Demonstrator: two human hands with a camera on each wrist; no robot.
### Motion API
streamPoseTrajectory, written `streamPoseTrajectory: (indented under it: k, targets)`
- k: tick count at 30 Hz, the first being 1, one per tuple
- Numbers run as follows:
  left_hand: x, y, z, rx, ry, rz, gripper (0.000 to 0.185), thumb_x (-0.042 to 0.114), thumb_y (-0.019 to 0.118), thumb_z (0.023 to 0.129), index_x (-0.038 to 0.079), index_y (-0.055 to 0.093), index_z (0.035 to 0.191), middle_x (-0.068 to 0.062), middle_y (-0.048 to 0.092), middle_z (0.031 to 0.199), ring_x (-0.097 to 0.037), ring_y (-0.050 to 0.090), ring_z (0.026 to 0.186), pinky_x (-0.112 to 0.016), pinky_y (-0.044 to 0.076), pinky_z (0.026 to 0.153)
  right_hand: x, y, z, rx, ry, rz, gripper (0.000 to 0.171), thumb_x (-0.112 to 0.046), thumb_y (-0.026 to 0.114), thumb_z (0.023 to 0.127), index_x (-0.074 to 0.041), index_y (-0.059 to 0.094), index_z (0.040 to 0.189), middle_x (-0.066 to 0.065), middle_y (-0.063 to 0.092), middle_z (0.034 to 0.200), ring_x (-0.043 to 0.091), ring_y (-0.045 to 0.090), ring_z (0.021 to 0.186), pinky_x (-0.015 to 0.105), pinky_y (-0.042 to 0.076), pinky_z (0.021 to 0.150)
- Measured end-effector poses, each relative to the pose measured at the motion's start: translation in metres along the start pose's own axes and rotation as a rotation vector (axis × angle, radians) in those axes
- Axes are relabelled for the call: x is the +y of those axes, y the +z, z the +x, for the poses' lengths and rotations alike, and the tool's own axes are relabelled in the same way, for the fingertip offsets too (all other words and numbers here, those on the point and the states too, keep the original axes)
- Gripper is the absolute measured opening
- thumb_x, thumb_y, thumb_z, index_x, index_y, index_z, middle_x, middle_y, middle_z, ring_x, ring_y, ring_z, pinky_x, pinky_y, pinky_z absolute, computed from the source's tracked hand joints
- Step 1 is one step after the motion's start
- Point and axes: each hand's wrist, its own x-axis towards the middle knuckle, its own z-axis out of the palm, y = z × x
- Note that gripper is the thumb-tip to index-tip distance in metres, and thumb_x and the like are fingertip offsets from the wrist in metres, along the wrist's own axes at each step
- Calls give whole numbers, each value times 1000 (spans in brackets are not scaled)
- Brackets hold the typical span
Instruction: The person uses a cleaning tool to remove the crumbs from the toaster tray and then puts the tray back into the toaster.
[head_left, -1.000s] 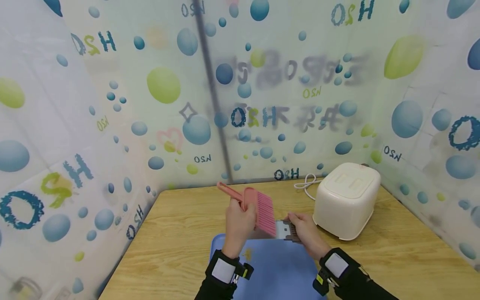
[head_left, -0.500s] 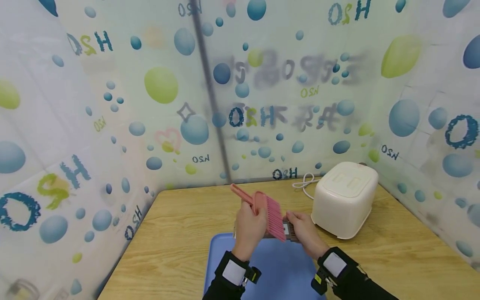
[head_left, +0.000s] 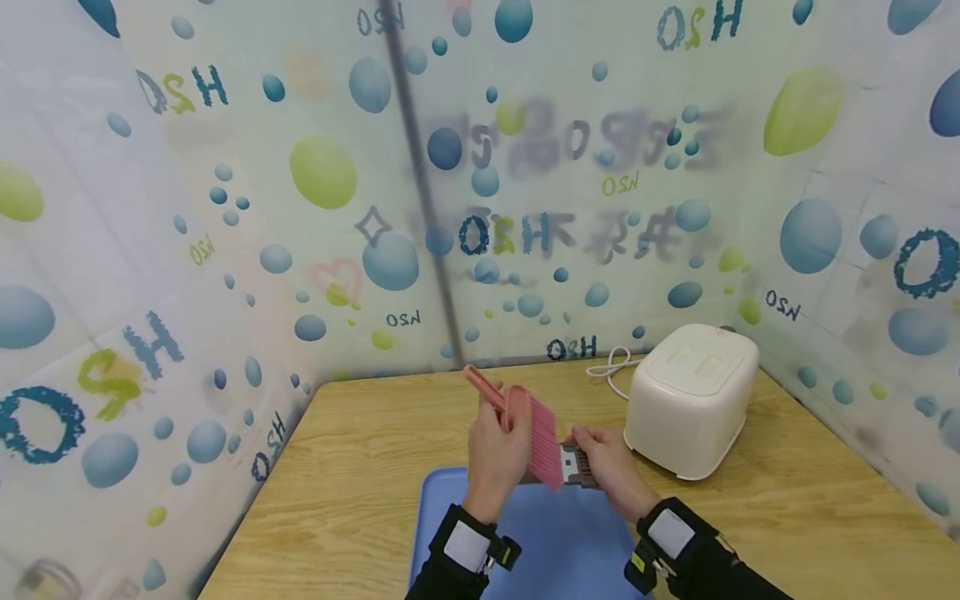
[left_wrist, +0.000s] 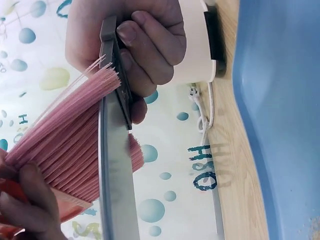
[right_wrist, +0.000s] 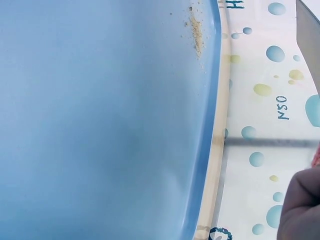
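Observation:
In the head view my left hand (head_left: 495, 458) grips a pink hand brush (head_left: 544, 442), its bristles pointing right. My right hand (head_left: 611, 471) holds the grey-brown end of a flat metal crumb tray (head_left: 572, 463). The left wrist view has the pink bristles (left_wrist: 70, 150) lying across the edge of the metal sheet (left_wrist: 119, 190), some tips showing beyond it. Right-hand fingers (left_wrist: 155, 60) curl at its dark end piece. Both things are held over a blue tray (head_left: 570, 542). A small patch of tan crumbs (right_wrist: 196, 35) lies on that tray in the right wrist view.
A white toaster (head_left: 690, 400) stands on the wooden table (head_left: 360, 450) to the right, close beyond my right hand. Its white cord (head_left: 613, 371) lies coiled behind it. A printed curtain (head_left: 330, 250) encloses the table at the back and sides.
My left hand and the brush have moved right along the crumb tray toward my right hand, then back slightly left. The right hand has hardly moved. The crumbs are now hidden in the head view.

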Motion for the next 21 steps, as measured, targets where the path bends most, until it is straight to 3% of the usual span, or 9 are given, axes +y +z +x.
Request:
streamPoseTrajectory:
  k: [4, 9, 13, 16, 21]
  targets:
    - [-1, 3, 0, 24, 40, -25, 30, 15, 61, 98, 5, 51, 125, -3, 60, 74, -9, 58, 54, -27, 48, 44, 1, 1, 0, 16, -15, 1, 42, -27, 45, 109, 9, 65, 116, 6, 66, 86, 16, 63, 73, 29, 53, 59]
    - [-2, 6, 1, 1, 46, -128, 29, 14, 63, 99, 7, 51, 124, -10, 67, 87, -17, 67, 64, -26, 53, 50, 3, 1, 0, 14, -12, 13, 40, -26, 44, 109, 8, 67, 113, 6, 65, 85, 18, 63, 74, 29, 52, 58]
    - [0, 4, 1, -17, 13, -210, 27, 14, 64, 100, 8, 56, 125, -17, 69, 96, -21, 67, 72, -26, 53, 56, 3, 1, 0, 8, -12, 6, 40, -26, 44, 110, 7, 67, 111, 6, 66, 87, 17, 62, 76, 29, 52, 61]
    - [3, 2, 1, -20, -20, -216, 25, 16, 64, 100, 11, 59, 124, -14, 67, 90, -18, 61, 68, -25, 48, 54, 4, 1, 0, 2, -11, 2, 40, -25, 43, 110, 8, 66, 113, 6, 66, 89, 16, 61, 78, 29, 52, 64]
    - [5, -3, 4, -22, -27, -206, 22, 14, 67, 97, 8, 59, 118, -4, 53, 74, -13, 48, 59, -23, 37, 49, 5, 1, -1, 0, -4, 18, 40, -25, 43, 110, 9, 65, 116, 6, 66, 91, 16, 61, 79, 28, 52, 65]
